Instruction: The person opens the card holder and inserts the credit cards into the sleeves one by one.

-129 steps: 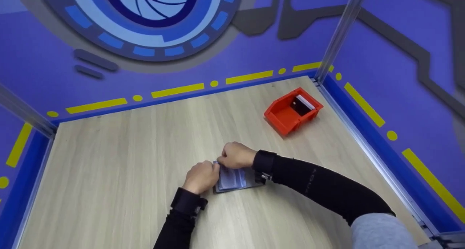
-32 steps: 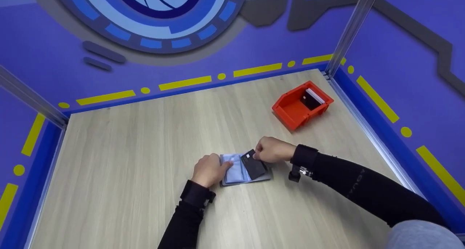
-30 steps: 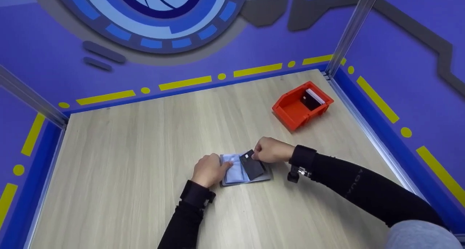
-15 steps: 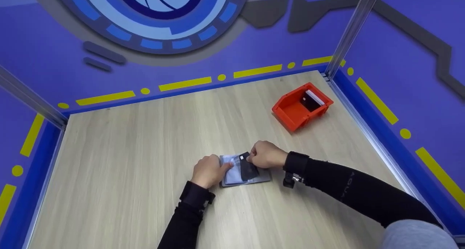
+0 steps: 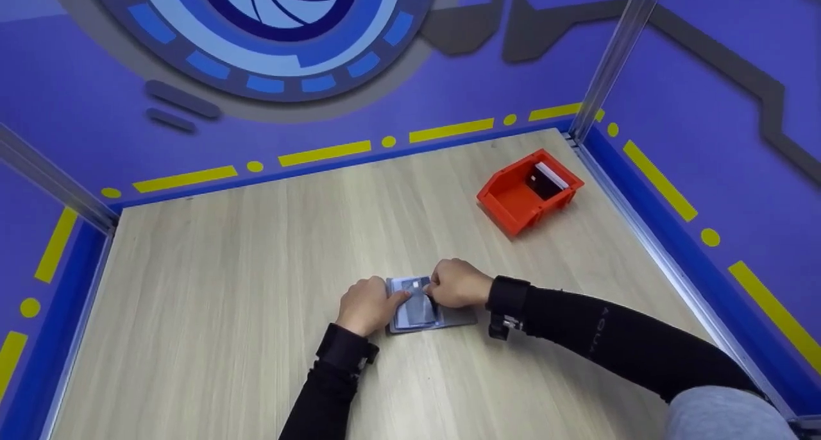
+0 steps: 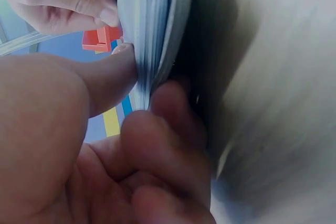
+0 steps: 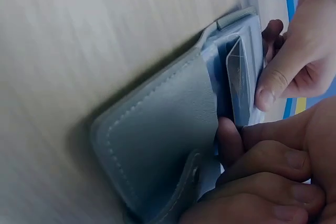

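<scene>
A grey card holder [image 5: 463, 316] lies open on the table, its clear plastic sleeves stacked on the left half. My left hand [image 5: 364, 305] grips that left edge, thumb on top of the sleeves and fingers beneath, as the left wrist view shows. A dark card [image 5: 418, 304] with a light chip mark lies mostly under a clear sleeve. My right hand [image 5: 458, 283] pinches at the card's right edge with thumb and index finger. In the right wrist view the sleeve [image 7: 239, 74] bulges up, and the stitched cover with its snap strap [image 7: 184, 187] lies toward the camera.
A red bin [image 5: 497, 210] stands at the back right of the wooden table [image 5: 256, 260]. Inside it a black card [image 5: 542, 183] and a white-edged stack [image 5: 551, 175] lean on the far wall. Blue-purple panels enclose the back and sides.
Earlier the right hand turned over sleeves, then held the card tilted over the right half. Card and right hand have since moved left, and the card now sits mostly under a sleeve.
</scene>
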Demonstrator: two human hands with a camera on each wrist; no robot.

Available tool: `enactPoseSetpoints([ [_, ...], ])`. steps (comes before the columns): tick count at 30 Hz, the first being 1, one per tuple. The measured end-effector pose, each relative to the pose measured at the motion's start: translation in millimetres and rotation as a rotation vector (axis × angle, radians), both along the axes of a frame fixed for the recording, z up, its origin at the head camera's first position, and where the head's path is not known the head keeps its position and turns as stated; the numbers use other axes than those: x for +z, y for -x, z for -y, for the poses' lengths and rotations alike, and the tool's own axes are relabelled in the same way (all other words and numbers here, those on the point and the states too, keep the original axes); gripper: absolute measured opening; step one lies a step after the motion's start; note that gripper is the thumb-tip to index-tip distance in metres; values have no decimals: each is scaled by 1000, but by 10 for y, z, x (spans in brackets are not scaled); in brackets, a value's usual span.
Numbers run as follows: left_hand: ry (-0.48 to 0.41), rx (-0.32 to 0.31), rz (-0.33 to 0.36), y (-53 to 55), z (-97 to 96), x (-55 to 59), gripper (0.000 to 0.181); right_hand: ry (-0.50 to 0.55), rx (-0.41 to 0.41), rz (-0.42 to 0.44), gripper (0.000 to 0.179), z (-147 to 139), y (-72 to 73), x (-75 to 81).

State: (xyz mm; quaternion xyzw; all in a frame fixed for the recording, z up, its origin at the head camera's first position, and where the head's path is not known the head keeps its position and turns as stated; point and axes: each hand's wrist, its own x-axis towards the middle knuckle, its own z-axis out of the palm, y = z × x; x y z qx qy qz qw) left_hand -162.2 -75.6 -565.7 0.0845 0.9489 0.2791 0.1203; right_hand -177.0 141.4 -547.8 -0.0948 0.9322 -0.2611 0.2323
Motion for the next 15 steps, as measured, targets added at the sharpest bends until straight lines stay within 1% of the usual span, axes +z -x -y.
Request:
enactPoseSetpoints([
  [3,-7,-8,-9,-14,7,-10,51,3,31,-25,58,45,2,-7],
  [7,-14,-9,-4,-23,11,-4,52,5,62,-34,58,97,12,-4],
  [12,-12,-10,4,-7,15,9,47,-29,65,-50,52,154,19,-11],
  [15,-14,-9,13,5,21,13,47,-30,75,-59,47,177,30,-14],
])
